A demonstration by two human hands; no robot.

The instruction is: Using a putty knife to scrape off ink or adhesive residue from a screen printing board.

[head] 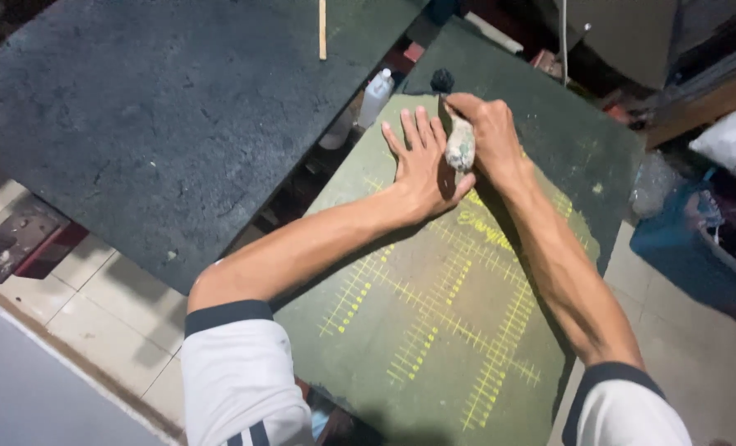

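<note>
- Left hand [421, 165] lies flat, palm down, fingers spread and straight, pressed on the green board [434, 330]; it grips nothing
- Right hand [487, 136] is closed round a pale, paint-stained wad of cloth [460, 147], fingers curled over its top; the wad stands between the two hands, its side just beside the left thumb and its lower end touching the board
- The wad and both hands sit at the far end of the green board, above the yellow markings
- Yellow ruled grid lines [459, 322] run in crossing bands over the board's near and middle part; some yellow scrawl lies just below the right wrist, too blurred to make out
- Both forearms reach out from white sleeves with dark cuffs, the right arm crossing the board's right side
- A small dark lump [442, 80] lies just beyond the right fingers, at the board's far edge; what it is cannot be told
- A white plastic bottle [375, 97] stands in the gap between the green board and the large dark slab [161, 124] to the left
- A thin wooden stick [322, 29] lies on the slab's far edge
- Pale floor tiles [112, 310] show beneath, at the lower left
</note>
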